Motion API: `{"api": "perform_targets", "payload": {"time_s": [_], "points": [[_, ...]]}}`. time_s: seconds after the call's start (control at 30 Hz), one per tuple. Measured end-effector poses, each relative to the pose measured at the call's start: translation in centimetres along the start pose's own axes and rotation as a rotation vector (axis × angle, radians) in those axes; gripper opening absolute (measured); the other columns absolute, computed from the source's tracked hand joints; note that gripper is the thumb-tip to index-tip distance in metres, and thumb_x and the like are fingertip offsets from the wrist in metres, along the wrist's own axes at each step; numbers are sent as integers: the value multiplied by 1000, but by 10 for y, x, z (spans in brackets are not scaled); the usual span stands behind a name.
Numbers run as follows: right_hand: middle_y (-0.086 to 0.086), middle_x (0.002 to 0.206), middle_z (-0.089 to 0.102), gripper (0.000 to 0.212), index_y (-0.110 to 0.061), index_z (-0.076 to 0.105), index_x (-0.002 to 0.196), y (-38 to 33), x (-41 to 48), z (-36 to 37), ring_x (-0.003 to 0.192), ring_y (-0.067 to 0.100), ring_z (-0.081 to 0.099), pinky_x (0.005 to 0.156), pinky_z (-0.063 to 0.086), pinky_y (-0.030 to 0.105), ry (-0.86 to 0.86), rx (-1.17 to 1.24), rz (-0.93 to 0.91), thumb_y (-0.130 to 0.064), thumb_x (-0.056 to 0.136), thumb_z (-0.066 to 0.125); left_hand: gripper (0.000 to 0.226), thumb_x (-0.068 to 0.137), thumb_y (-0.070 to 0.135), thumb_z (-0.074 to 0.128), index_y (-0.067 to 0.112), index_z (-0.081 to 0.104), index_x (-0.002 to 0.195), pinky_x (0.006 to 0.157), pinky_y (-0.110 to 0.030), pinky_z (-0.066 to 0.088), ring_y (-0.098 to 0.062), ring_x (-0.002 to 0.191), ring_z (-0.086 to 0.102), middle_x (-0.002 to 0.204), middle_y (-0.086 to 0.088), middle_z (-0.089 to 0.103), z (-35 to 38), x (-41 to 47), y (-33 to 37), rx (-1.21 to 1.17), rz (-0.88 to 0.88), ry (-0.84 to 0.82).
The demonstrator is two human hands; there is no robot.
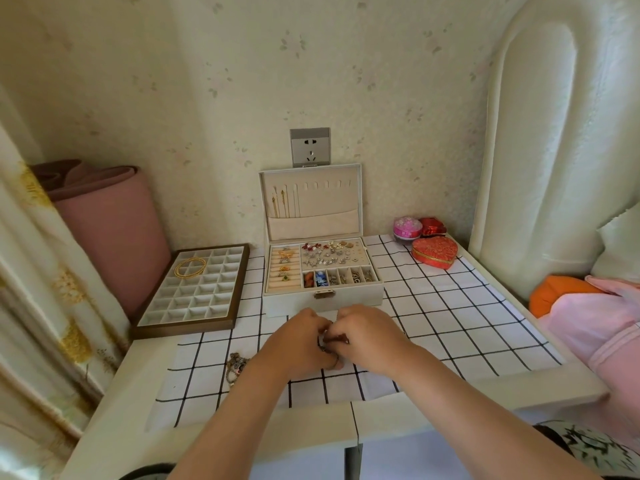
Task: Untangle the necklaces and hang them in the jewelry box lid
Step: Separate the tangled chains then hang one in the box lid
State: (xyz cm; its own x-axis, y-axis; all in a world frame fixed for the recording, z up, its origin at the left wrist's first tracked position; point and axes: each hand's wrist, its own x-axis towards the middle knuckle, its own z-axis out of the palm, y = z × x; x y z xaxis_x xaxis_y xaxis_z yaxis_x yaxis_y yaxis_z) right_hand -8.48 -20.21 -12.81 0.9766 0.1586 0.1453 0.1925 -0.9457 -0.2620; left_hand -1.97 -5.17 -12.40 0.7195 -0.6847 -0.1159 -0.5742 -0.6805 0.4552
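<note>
Necklace tangle (334,338) pinched btwn left hand (300,342) + right hand (372,336), fingers curled, just in front of jewelry box (346,300); gold chains (281,202) hang in lid (334,199), left hooks.

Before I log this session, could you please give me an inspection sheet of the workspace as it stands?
Surface: white table under a black-grid cloth.
Job's things: open jewelry box, lid upright with gold chains on its left hooks; tangled necklace between the hands; jewelry bundle on the cloth beside the left forearm.
Clutter: compartment tray holding a gold coil; heart-shaped box, pink round box and red box at back right.
Grippers: left hand and right hand both pinch the tangled necklace.
Cables: nothing seen; wall socket has nothing plugged in.
Surroundings: rolled pink mat and curtain left; padded headboard right.
</note>
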Motion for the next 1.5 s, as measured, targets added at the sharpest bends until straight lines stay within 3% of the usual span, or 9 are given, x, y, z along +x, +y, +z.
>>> {"api": "perform_targets", "payload": {"time_s": [0.3, 0.47, 0.57, 0.7, 0.8, 0.93, 1.13, 1.27, 1.5], "points": [[4, 98, 61, 23, -16, 72, 101, -2, 8, -3, 87, 26, 60, 66, 40, 34, -107, -205, 27, -28, 96, 54, 32, 69, 40, 83, 29, 68, 96, 78, -28, 49, -13, 88, 53, 99, 7, 45, 1, 0, -3, -7, 8, 20], [1, 73, 49, 34, -13, 50, 77, 1, 6, -8, 67, 15, 46, 61, 34, 33, -15, 462, 395, -25, 105, 33, 61, 71, 47, 83, 29, 63, 125, 88, -27, 44, -15, 107, 50, 116, 6, 47, -2, 1, -6, 55, -50, 12], [4, 69, 50, 43, -12, 57, 79, 4, 10, -17, 65, 19, 50, 64, 39, 33, 66, 826, 590, -43, 103, 39, 39, 76, 44, 81, 27, 69, 109, 89, -26, 45, -13, 108, 52, 115, 8, 50, -7, 0, -6, 26, -75, 31], [5, 65, 59, 28, -10, 61, 80, 18, 7, -19, 57, 19, 57, 59, 48, 31, 152, 1002, 744, -35, 92, 64, 15, 90, 40, 67, 26, 70, 94, 87, -32, 52, -11, 96, 59, 102, 9, 61, -10, -4, -8, 30, -123, 72], [7, 64, 61, 22, -10, 62, 77, 27, 3, -18, 52, 20, 56, 52, 42, 28, 195, 881, 831, -28, 90, 60, 17, 93, 43, 62, 28, 70, 94, 85, -34, 54, -10, 91, 61, 96, 10, 66, -15, -7, -9, 42, -161, 86], [8, 63, 61, 38, -6, 59, 71, 37, 1, -12, 63, 31, 67, 58, 57, 43, 162, 561, 815, -33, 95, 49, 31, 92, 57, 57, 29, 70, 86, 75, -31, 53, -8, 77, 60, 81, 11, 65, -19, -10, -8, 95, -159, 76], [-2, 84, 57, 12, -19, 56, 89, 37, -7, -8, 83, 22, 57, 54, 32, 27, 55, 12, 734, -27, 97, 51, 21, 95, 47, 58, 30, 67, 86, 82, -34, 54, -9, 84, 62, 87, 11, 68, -20, -12, -10, 53, -145, 51], [0, 118, 57, 30, -23, 61, 122, 31, -5, -2, 109, 22, 55, 78, 45, 30, 90, 21, 461, -20, 93, 60, 25, 102, 37, 46, 25, 63, 88, 79, -30, 52, -6, 78, 64, 81, 8, 73, -19, -11, -9, -161, -137, 55], [-7, 108, 62, 24, -30, 74, 111, 23, 2, 9, 107, 17, 51, 88, 46, 35, 9, 120, 155, -41, 92, 66, 20, 103, 33, 46, 24, 60, 92, 63, -26, 42, -2, 53, 52, 63, 3, 67, -23, -11, -4, -312, -138, 117]]}}
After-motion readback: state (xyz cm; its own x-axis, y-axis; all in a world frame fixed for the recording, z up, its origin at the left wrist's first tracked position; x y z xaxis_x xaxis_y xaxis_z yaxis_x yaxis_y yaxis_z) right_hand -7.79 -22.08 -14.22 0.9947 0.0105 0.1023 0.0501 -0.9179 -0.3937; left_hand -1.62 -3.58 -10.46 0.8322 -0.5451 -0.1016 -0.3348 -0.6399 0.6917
